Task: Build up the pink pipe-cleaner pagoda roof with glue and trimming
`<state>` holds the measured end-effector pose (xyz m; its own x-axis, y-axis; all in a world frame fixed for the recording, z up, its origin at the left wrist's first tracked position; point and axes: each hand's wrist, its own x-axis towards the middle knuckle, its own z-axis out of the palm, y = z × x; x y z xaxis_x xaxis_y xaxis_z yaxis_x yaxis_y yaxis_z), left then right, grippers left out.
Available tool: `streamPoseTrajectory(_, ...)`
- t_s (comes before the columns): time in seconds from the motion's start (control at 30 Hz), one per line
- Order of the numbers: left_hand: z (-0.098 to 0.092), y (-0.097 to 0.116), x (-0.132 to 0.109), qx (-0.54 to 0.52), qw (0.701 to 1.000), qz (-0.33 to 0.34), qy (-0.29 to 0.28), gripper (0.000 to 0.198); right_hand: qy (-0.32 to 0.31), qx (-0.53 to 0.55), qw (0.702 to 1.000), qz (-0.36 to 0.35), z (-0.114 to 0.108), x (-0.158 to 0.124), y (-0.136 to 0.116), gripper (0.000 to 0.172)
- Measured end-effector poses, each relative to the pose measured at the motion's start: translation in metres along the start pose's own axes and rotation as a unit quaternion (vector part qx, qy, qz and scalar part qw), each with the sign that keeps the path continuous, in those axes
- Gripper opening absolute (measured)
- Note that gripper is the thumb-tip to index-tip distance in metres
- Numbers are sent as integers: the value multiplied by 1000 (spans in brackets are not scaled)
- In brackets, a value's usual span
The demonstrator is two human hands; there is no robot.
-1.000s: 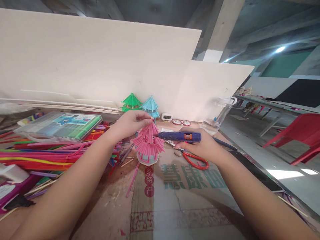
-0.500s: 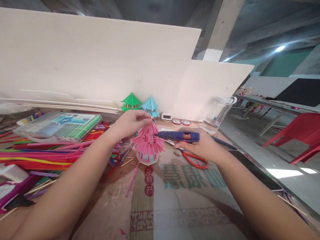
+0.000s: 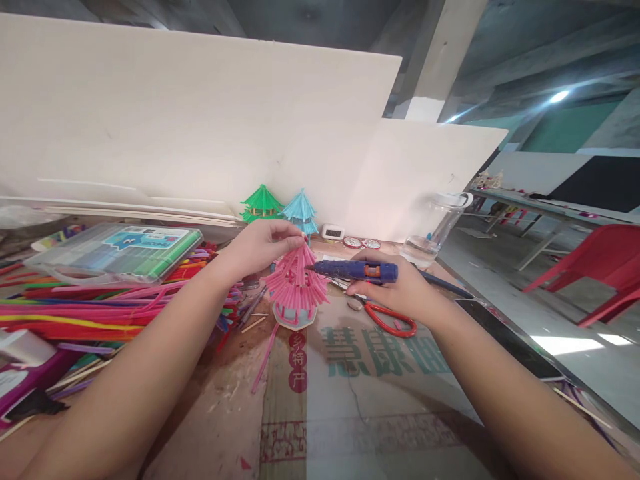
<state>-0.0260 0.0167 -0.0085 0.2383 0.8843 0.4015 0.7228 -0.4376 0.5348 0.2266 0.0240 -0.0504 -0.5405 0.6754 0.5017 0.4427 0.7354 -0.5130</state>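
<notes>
A small pink pagoda model made of straws stands on a printed cardboard sheet. My left hand pinches the tip of its roof with closed fingers. My right hand grips a blue hot glue gun held level, its nozzle touching the upper right side of the pink roof.
Green and blue straw pagodas stand at the back by a white board. Colourful straws and a clear plastic case lie left. Red-handled scissors lie under my right hand. A glass jar stands behind, red chair at right.
The glue gun and my right hand have shifted slightly left toward the pink roof. My left hand keeps its pinch on the tip.
</notes>
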Motion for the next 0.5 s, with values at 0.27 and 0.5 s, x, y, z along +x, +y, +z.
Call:
streamPoseTrajectory(0.27,0,1,0,2,1000,0,3,32,30,-1,999,-19,4,1,0,35)
streamPoseTrajectory(0.5,0,1,0,0,1000,6,1,31,32,-6,999,-4,5,-1,-4,33)
